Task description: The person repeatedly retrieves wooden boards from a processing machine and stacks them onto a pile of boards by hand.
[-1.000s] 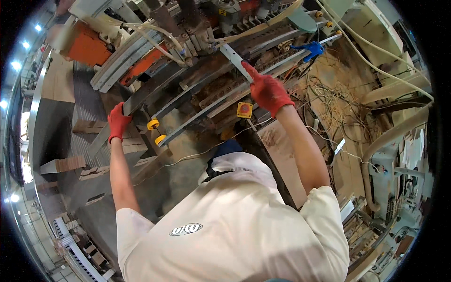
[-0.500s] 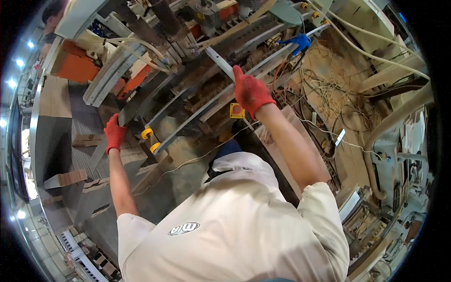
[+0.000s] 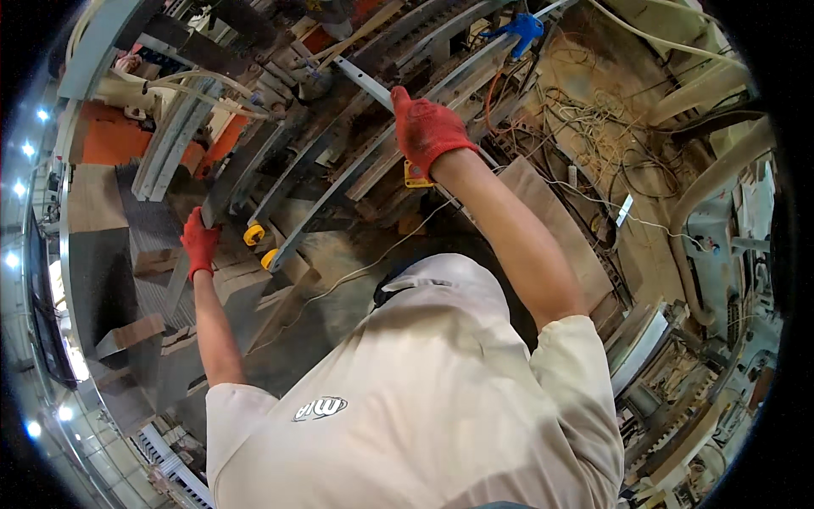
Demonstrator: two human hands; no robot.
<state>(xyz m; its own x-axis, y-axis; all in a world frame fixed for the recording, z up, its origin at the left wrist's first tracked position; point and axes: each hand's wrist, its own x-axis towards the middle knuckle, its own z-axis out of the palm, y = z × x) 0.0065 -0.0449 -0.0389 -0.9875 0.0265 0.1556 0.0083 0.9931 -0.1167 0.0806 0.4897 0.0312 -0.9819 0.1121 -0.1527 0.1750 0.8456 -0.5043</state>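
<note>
Gloves of red fabric point(image 3: 445, 140) cover both hands of the person point(image 3: 424, 382) we look down on. We see the left hand point(image 3: 200, 242) partly curled at the near end of a long, dark grey, flat strip point(image 3: 242, 172), which runs forward and to the right from it; we cannot tell whether the fingers grip the strip or only rest against it. The right hand point(image 3: 428, 127) is closed, thumb uppermost, on the near end of a pale grey, flat metal bar with holes point(image 3: 365, 82), which stretches forward and to the left from that hand.

Just right of the left hand, we find two round yellow caps point(image 3: 253, 234) at the ends of long grey metal rails point(image 3: 324, 201). To its left stand stacked dark grey panels with brown edges point(image 3: 144, 229), and ahead of it, farther left, is a flat orange machine part point(image 3: 114, 136).

Just below the right hand, partly hidden by it, we make out a yellow box point(image 3: 415, 176). Beyond that hand and to its right hangs a blue pistol-shaped tool point(image 3: 521, 36); well to its right spreads a tangle of thin pale cables point(image 3: 602, 140). Nearer us, beside the right forearm, lies a flat brown board point(image 3: 560, 229).
</note>
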